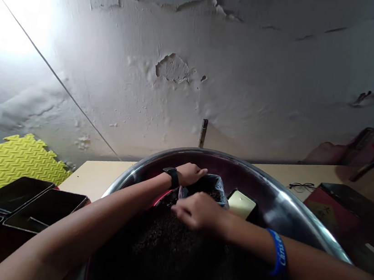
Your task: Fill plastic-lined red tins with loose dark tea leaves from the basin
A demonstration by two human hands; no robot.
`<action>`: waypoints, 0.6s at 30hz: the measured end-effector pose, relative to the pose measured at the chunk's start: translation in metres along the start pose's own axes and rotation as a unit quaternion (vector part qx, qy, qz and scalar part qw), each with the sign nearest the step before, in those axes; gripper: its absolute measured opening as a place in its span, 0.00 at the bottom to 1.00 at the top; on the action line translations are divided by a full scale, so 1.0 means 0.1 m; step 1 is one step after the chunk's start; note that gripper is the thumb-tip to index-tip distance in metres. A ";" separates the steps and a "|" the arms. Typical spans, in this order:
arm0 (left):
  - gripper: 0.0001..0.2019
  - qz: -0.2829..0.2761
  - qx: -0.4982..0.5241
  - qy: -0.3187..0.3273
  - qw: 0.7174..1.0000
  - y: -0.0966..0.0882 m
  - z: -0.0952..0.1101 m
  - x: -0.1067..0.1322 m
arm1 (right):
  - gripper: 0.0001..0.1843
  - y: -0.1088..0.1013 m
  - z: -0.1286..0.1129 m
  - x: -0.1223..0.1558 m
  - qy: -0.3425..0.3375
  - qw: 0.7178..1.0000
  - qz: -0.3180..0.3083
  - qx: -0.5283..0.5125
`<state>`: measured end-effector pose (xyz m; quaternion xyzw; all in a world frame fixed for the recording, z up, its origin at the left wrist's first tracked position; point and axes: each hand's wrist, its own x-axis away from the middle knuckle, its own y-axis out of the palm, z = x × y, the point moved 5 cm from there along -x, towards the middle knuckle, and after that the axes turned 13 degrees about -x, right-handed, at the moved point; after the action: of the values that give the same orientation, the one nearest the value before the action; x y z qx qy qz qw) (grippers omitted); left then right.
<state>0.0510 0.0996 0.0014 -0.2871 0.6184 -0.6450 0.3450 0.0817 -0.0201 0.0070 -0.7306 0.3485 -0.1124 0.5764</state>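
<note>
A large steel basin (pixel 278 200) in front of me is heaped with dark loose soil (pixel 165 252). At its far side stands a small black plastic bag (pixel 213 186) partly filled with the same soil. My left hand (pixel 190 173), with a black watch on the wrist, grips the bag's far rim with curled fingers. My right hand (pixel 198 211), a blue band on its wrist, rests palm down on the soil at the bag's near edge, fingers bent; what lies under them is hidden. A flat gold-coloured scoop (pixel 241 203) lies in the basin to the right of the bag.
Dark flat trays (pixel 27 204) lie at the left on a table (pixel 94 178). A yellow foam mat (pixel 8 162) is beyond them. Dark red boxes (pixel 346 209) and a thin cable (pixel 300 187) sit at the right. A peeling white wall (pixel 196 68) stands close behind.
</note>
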 end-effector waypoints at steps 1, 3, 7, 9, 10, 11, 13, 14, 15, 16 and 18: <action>0.34 -0.001 -0.002 0.006 1.000 0.00 0.00 -0.01 | 0.23 -0.11 0.13 -0.02 0.022 0.999 0.031 0.012; 0.34 0.001 -0.005 0.019 1.000 0.01 0.00 -0.02 | 0.22 -0.23 0.40 -0.01 0.068 0.995 0.061 0.038; 0.34 0.017 -0.004 0.029 0.999 -0.01 -0.02 -0.02 | 0.17 -0.27 0.56 0.03 0.052 0.993 0.070 0.076; 0.34 0.009 -0.001 0.024 1.000 -0.01 -0.04 -0.01 | 0.16 -0.27 0.40 0.04 0.010 0.992 0.089 0.084; 0.33 0.007 -0.002 0.021 1.000 0.00 -0.05 -0.01 | 0.15 -0.25 0.29 0.05 -0.009 0.992 0.092 0.085; 0.33 0.008 -0.003 0.018 1.000 0.00 -0.05 -0.01 | 0.15 -0.21 0.17 0.06 -0.027 0.993 0.083 0.082; 0.33 0.013 -0.008 0.012 1.000 0.00 -0.06 -0.01 | 0.15 -0.06 -0.04 0.10 -0.071 0.995 0.020 0.062; 0.34 0.015 -0.008 0.008 1.000 0.00 -0.06 -0.01 | 0.15 0.05 -0.12 0.14 -0.093 0.994 -0.026 0.051; 0.34 0.016 -0.007 0.002 1.000 0.00 -0.06 -0.01 | 0.14 0.17 -0.16 0.18 -0.113 0.990 -0.077 0.040; 0.34 0.016 -0.007 -0.002 1.000 0.00 -0.06 -0.01 | 0.13 0.29 -0.17 0.23 -0.124 0.985 -0.117 0.029; 0.33 0.014 -0.009 -0.006 1.000 0.00 -0.05 -0.01 | 0.14 0.44 -0.06 0.30 -0.082 0.991 -0.109 0.005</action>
<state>0.0473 0.1031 0.0008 -0.2855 0.6259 -0.6330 0.3550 0.0841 -0.0477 -0.0385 -0.7682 0.2177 -0.1160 0.5907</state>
